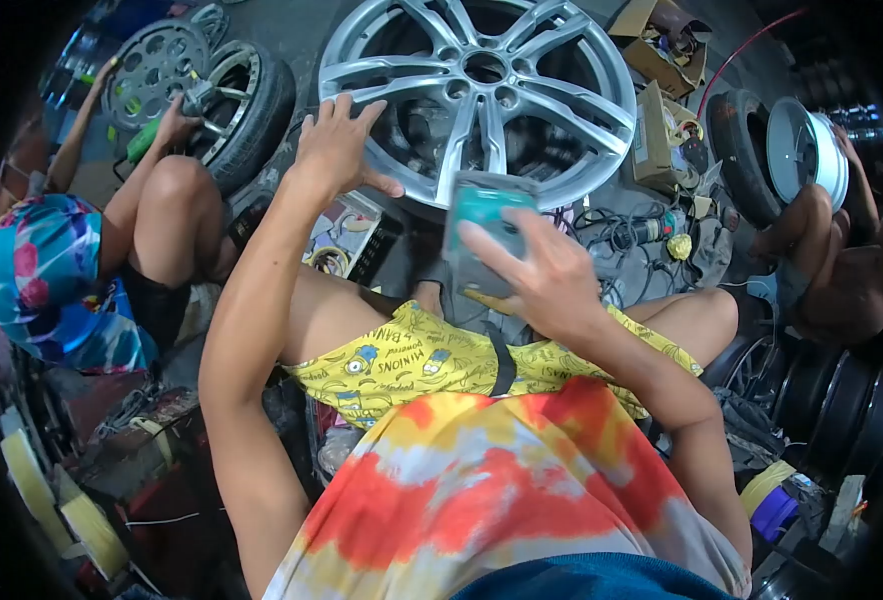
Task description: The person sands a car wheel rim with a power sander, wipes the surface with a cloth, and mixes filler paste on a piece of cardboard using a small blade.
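Observation:
A silver alloy wheel rim (pixel 457 182) with split spokes fills the top centre in front of me. My left hand (pixel 340 155) rests on its near left edge, fingers spread and thumb stretched along the rim. Between the fingers of my right hand (pixel 552 270) is a flat teal-and-grey rectangular pad (pixel 487 215), smeared by motion. The pad overlaps the rim's near edge in view; whether it touches the metal I cannot tell.
At left a person works beside a tyred wheel (pixel 252 125). Another person at right holds a pale rim (pixel 807 150) near a tyre (pixel 737 150). Cardboard boxes (pixel 654 140), tangled cords and a power tool (pixel 652 228) lie right of the rim. An open case (pixel 352 235) stands below my left hand.

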